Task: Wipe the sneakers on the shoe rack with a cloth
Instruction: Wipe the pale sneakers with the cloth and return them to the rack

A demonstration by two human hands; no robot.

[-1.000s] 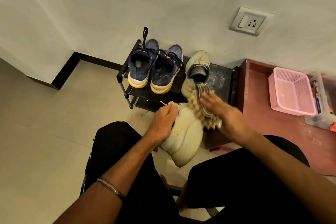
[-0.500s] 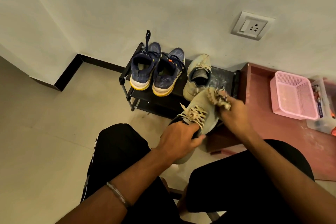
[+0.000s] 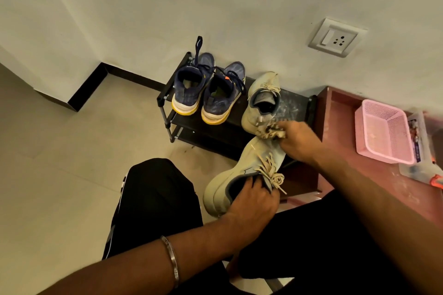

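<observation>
Beige sneaker (image 3: 242, 175) is what I am working on: I am holding it off the rack (image 3: 294, 103), above my knees, toe pointing far. My left hand (image 3: 251, 201) is gripping it at the collar, fingers curled into the opening. My right hand (image 3: 299, 137) is clutching the bunched cloth (image 3: 272, 132) and pressing it on the toe. I am judging this as the middle of the job, with this shoe in the course of being wiped. Its mate (image 3: 261, 100) is sitting on the right part of the rack, touching the cloth's far edge; whether it is clean I cannot tell. Two navy sneakers (image 3: 208, 88) are standing on the left of the rack, apart from my hands, and I am guessing they are waiting their turn. White dust is lying on the rack's right end.
</observation>
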